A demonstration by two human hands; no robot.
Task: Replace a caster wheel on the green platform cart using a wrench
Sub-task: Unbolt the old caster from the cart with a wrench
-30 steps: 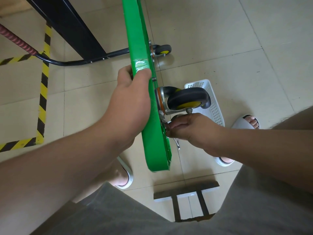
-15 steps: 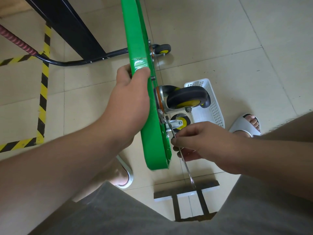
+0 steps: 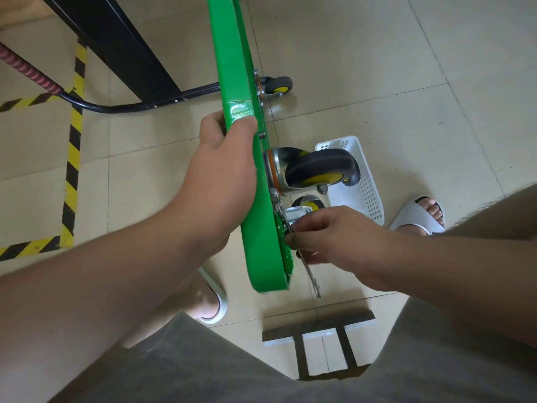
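The green cart (image 3: 263,251) stands tipped on edge on the floor (image 3: 377,82), its caster wheel (image 3: 322,167) jutting sideways. The left hand (image 3: 220,175) wraps curled fingers round the cart's rim. The right hand (image 3: 331,237) pinches a wrench (image 3: 309,274) at the wheel's base, near a white basket (image 3: 367,181).

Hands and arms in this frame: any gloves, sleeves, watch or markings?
None visible. The left hand and right hand are ungloved. The left forearm and right forearm are bare to the frame edge, with no sleeves, watch or bands.

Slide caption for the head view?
Left hand grips the upended green cart; right hand holds a wrench by the caster wheel.
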